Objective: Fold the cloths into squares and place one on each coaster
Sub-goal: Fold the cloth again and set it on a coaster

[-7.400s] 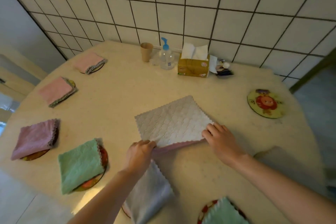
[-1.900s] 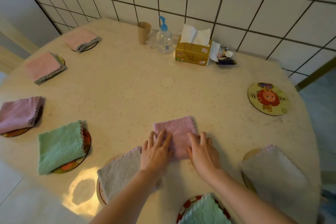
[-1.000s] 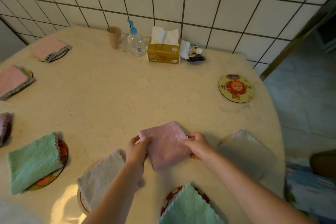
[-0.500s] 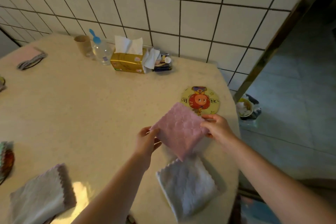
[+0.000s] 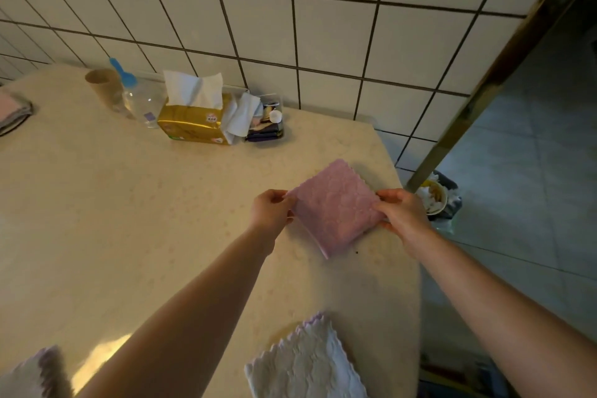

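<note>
We hold the folded pink cloth (image 5: 334,207) near the table's (image 5: 129,203) right edge, our left hand (image 5: 270,208) pinching its nine o'clock corner and our right hand (image 5: 402,213) gripping its three o'clock corner. At six o'clock from it, well apart, lies a folded white cloth (image 5: 307,365); a tissue box (image 5: 193,121) stands at eleven o'clock by the tiled wall.

Pink cloth (image 5: 336,207), folded into a square, turned corner-on like a diamond, pinched at its left and right corners near the worktop's far right edge. White folded cloth (image 5: 307,365) lay flat at the near edge.
</note>
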Motion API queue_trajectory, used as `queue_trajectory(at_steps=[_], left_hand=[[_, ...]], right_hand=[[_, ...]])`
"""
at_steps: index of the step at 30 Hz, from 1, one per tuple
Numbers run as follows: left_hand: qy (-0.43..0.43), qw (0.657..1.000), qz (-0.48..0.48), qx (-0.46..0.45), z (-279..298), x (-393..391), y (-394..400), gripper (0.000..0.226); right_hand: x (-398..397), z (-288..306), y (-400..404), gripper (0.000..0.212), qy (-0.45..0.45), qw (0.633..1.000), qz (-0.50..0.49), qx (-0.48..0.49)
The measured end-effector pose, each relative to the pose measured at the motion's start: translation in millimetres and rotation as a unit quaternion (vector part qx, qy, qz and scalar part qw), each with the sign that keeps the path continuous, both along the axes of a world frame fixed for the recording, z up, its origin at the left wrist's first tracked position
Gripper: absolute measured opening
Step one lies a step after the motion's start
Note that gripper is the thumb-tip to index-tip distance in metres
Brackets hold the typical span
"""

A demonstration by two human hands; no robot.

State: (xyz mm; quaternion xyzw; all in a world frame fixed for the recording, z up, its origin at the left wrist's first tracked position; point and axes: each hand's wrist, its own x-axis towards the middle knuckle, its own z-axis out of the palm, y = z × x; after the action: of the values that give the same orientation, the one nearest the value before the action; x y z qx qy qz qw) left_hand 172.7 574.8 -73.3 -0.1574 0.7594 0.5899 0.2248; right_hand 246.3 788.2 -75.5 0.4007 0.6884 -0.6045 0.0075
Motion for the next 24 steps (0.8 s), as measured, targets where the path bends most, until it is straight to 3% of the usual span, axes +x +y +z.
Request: queue_trajectory(at_steps=[10, 14, 20, 24], left_hand=[[0.016, 0.993, -0.008, -0.116, -30.5, -20.8, 11.7, 0.013], [0.035, 0.990, -0.012, -0.136, -28.1, -21.6, 12.4, 0.020], [0.075, 0.985, -0.026, -0.156, -11.0, -7.8, 3.9, 0.040], [0.096, 0.983, -0.043, -0.153, 11.8, 18.1, -20.4, 0.041]], right_hand=[[-9.4, -28.4, 9.9, 0.013, -0.030, 0.990, 0.023, 0.136], [-7.1, -27.6, 4.3, 0.017, -0.035, 0.980, 0.040, 0.190], [6.5, -15.5, 8.4, 0.029, -0.060, 0.978, 0.015, 0.198], [32.4, 3.0, 3.0, 0.038, -0.085, 0.971, 0.047, 0.217]])
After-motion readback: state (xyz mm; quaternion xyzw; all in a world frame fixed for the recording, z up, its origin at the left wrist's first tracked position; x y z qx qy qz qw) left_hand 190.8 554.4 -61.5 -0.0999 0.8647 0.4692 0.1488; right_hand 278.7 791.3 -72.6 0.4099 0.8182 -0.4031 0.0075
